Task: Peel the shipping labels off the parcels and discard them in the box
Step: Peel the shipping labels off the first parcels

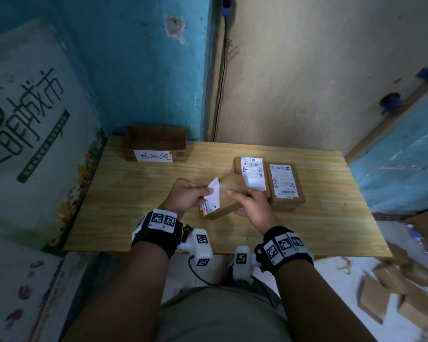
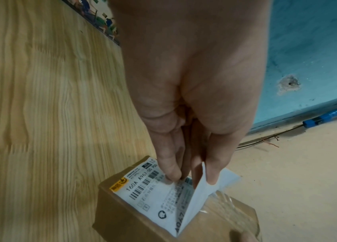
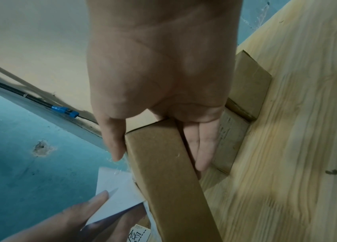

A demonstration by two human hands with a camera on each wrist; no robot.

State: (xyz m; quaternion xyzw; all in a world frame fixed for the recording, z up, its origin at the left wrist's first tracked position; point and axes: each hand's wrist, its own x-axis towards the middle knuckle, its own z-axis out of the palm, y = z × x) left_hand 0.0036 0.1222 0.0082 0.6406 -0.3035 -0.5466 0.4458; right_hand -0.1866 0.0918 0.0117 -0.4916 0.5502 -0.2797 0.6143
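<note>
A small brown parcel (image 1: 229, 196) is held tilted above the wooden table (image 1: 134, 206). My right hand (image 1: 250, 201) grips its right side, thumb on top and fingers underneath (image 3: 201, 147). My left hand (image 1: 190, 193) pinches the lifted corner of its white shipping label (image 1: 214, 192), half peeled and folded back (image 2: 194, 201), white underside showing (image 3: 118, 190). The label's near end still sticks to the parcel (image 2: 134, 217). Two more labelled parcels (image 1: 253, 172) (image 1: 284, 185) lie behind. The open cardboard discard box (image 1: 156, 143) with a handwritten tag stands at the table's back left.
A large white printed carton (image 1: 27, 134) stands left of the table. Blue and beige walls close the back, with a cable (image 1: 220, 77) down the corner. Several brown boxes (image 1: 400, 292) lie on the floor at the right.
</note>
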